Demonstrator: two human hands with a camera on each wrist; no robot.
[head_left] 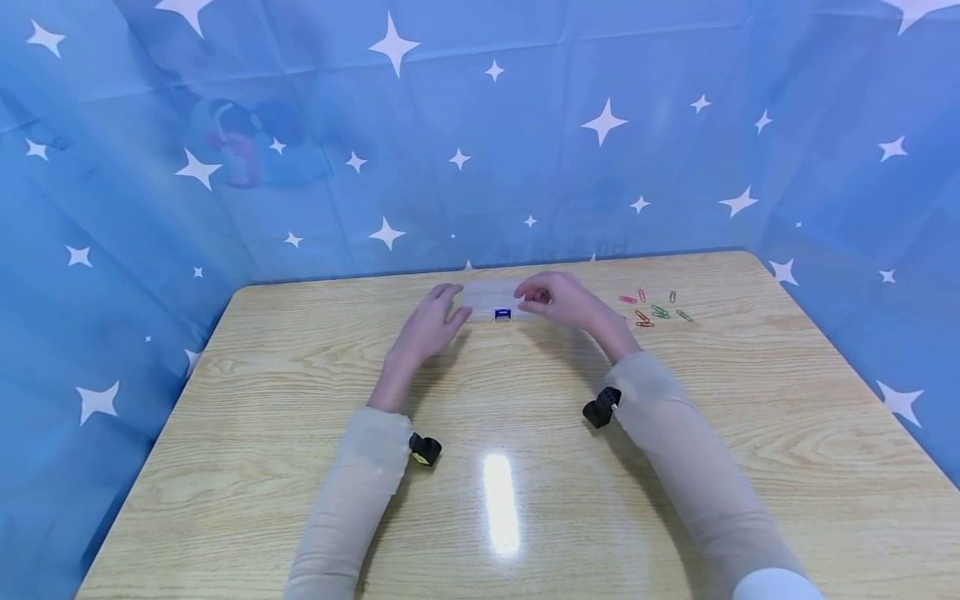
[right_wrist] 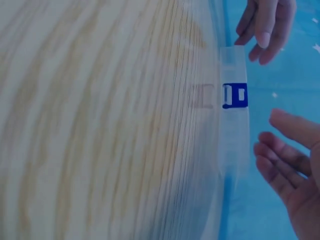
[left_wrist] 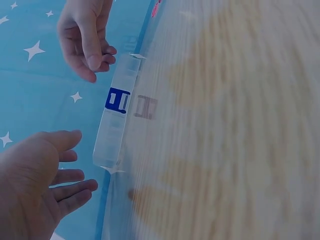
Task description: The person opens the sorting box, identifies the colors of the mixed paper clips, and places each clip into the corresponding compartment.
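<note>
A clear plastic box with a blue latch on its front lies near the table's far edge. To its left is my left hand, thumb and fingers apart and holding nothing. My right hand is at the box's right end, its fingers loosely bent. In the left wrist view, a gap shows between the left hand and the box. From the right wrist, the right hand also appears apart from the box, with nothing between its fingers. The box's contents cannot be made out.
Several pink, red and green paper clips lie scattered on the wooden table, right of the right hand. A blue cloth with white stars hangs behind the table's far edge. Small black cameras sit on both wrists.
</note>
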